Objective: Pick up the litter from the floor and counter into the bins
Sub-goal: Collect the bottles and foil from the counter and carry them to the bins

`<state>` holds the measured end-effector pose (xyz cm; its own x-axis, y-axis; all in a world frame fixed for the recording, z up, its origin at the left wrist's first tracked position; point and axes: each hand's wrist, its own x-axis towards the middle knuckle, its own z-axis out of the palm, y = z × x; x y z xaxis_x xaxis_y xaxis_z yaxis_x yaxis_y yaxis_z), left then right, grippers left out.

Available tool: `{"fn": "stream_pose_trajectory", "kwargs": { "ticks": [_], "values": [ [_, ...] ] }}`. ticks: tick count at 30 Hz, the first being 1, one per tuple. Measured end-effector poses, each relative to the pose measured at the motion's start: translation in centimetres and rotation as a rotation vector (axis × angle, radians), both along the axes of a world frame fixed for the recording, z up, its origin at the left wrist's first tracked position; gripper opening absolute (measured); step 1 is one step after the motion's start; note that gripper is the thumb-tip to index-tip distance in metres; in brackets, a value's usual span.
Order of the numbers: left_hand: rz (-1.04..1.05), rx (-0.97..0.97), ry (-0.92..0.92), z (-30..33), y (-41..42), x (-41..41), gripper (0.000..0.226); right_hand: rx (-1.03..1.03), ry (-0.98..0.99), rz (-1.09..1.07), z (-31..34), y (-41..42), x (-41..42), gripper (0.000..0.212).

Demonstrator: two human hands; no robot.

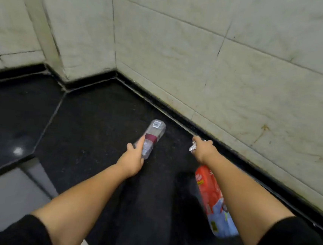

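Note:
My left hand [132,159] grips a clear plastic bottle [153,136] with a maroon label, held by its neck end with the base pointing away over the dark floor. My right hand [203,149] is closed around a crumpled ball of silver foil [192,147]. Under my right forearm hangs a red and blue snack wrapper [213,200]; how it is held is hidden by the arm. No bin is in view.
The black polished floor [89,127] meets a pale tiled wall [240,70] along a dark skirting that runs from the corner to the lower right. A wall corner juts out at the upper left. A lighter grey floor tile [1,195] lies at the lower left.

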<state>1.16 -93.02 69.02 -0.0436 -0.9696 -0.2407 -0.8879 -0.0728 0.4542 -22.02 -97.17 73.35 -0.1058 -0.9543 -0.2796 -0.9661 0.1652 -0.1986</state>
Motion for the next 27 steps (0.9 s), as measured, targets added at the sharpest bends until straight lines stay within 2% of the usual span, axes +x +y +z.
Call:
{"fn": "stream_pose_trajectory", "kwargs": {
  "ticks": [3,9,17,22,27],
  "values": [
    [0.081,-0.066,-0.011,2.0,4.8,0.3,0.078,-0.043,-0.037,0.135,2.1,2.8,0.9,0.039],
    [0.254,-0.057,0.024,3.1,16.7,0.1,0.075,-0.072,-0.087,0.323,3.8,11.1,2.4,0.043],
    [0.557,-0.135,0.051,5.7,30.9,6.9,0.071,-0.081,-0.118,0.553,6.0,19.5,10.9,0.037],
    [0.840,-0.138,0.046,5.7,45.9,12.3,0.073,-0.055,-0.132,0.866,6.4,29.6,21.7,0.042],
    [1.131,-0.084,-0.005,4.7,65.3,14.2,0.074,0.021,-0.141,1.168,4.2,45.8,30.7,0.043]
  ]
}}
